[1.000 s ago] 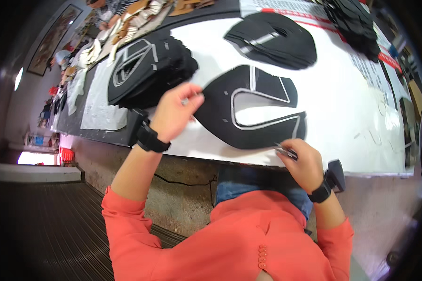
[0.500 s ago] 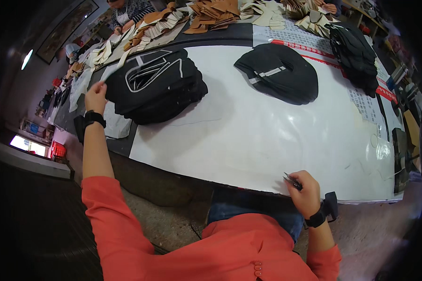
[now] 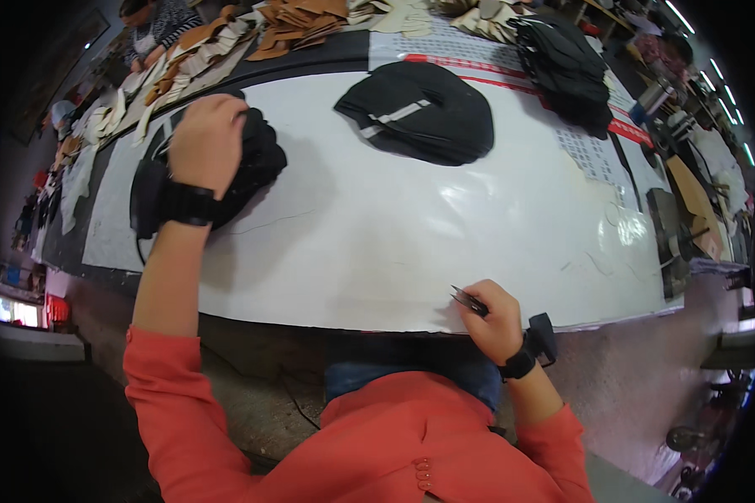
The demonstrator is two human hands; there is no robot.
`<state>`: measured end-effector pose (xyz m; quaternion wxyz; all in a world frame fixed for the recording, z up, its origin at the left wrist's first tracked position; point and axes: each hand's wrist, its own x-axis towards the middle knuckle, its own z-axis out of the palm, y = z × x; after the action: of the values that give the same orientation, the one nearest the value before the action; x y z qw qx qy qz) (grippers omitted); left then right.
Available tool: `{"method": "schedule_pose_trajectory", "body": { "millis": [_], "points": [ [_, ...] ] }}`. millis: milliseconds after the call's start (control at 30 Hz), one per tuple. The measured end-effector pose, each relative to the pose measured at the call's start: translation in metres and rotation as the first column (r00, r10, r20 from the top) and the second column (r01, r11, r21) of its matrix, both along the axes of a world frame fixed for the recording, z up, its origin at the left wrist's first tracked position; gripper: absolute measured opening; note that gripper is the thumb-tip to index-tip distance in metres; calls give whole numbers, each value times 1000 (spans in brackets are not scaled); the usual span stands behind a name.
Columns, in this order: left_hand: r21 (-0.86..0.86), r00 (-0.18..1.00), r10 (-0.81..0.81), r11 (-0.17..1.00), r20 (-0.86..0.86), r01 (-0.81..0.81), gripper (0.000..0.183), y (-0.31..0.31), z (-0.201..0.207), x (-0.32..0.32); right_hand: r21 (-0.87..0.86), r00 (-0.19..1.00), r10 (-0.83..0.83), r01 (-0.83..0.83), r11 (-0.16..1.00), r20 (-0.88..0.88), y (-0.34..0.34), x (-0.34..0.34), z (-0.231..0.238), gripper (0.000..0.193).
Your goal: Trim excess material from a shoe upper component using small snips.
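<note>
Now, L hand (image 3: 207, 142) on floppy black stack (image 3: 256, 163)

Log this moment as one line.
left hand: on black piece stack | right hand: holding pen | white table

Long dark worktop (image 3: 344, 52) with a large white sheet (image 3: 394, 226) spread over most of it. On the sheet, at the left, a stack of black cut pieces (image 3: 252, 163); further back, near the middle, a second black stack with a pale stripe (image 3: 415, 113). At the far right, a third black heap (image 3: 566, 67). Along the far edge, rows of tan and cream cut pieces (image 3: 302, 17). Beside the right heap, printed paper with red strips (image 3: 591, 151).
</note>
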<state>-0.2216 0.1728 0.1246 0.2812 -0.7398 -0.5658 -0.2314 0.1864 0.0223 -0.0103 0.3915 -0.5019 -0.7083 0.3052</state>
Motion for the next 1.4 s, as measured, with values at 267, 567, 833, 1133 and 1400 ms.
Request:
{"method": "schedule_pose_trajectory", "body": {
  "millis": [267, 567, 833, 1133, 1400],
  "points": [
    [-59, 925, -363, 927, 111, 371, 10, 57, -81, 163, 60, 994, -104, 105, 993, -14, 1, 8, -6, 19],
    [-221, 959, -261, 934, 115, 280, 18, 110, -142, 254, 74, 989, -150, 150, 986, -14, -4, 0, -7, 21],
    [-246, 964, -265, 933, 29, 264, 8, 118, -151, 251, 45, 991, -134, 133, 990, 20, -3, 3, -5, 19],
    [-439, 849, 70, 876, 524, 199, 23, 128, -127, 249, 49, 991, -132, 130, 990, 36, -1, 1, -8, 21],
    [-32, 522, -86, 977, 849, 213, 25, 130, -91, 203, 96, 991, -134, 130, 987, 29, -2, 0, -6, 21]
  ]
}}
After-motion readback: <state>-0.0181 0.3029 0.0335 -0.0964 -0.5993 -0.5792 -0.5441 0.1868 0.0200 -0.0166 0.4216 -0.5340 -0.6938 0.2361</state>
